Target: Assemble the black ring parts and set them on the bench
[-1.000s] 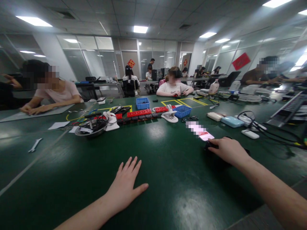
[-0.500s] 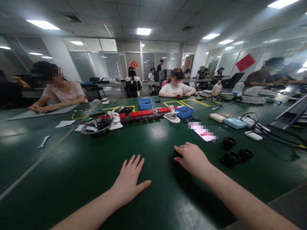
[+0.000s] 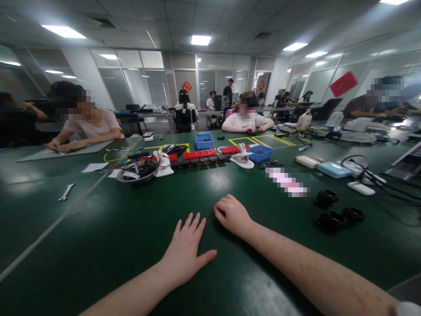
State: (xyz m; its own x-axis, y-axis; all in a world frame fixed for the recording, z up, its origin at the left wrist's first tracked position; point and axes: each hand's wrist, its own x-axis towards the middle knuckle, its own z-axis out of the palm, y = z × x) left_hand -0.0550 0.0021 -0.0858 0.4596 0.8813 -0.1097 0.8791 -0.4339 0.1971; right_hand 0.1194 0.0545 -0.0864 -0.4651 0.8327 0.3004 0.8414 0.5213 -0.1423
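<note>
Fingers spread wide, the left hand (image 3: 187,245) lies flat on the green worktop (image 3: 98,228). Just beside it, the right hand (image 3: 232,214) is curled in a fist; anything inside stays hidden.

The table (image 3: 98,237) has a smooth, dark green top with a soft sheen that mirrors the ceiling lights. At three o'clock of the right hand (image 3: 232,215), three black rings (image 3: 332,219) look like glossy plastic. At ten o'clock of the left hand (image 3: 186,250), a spanner (image 3: 66,192) shows bright bare metal. At twelve o'clock lie shiny red plastic blocks (image 3: 200,153) and blue plastic bins (image 3: 259,153).
</note>
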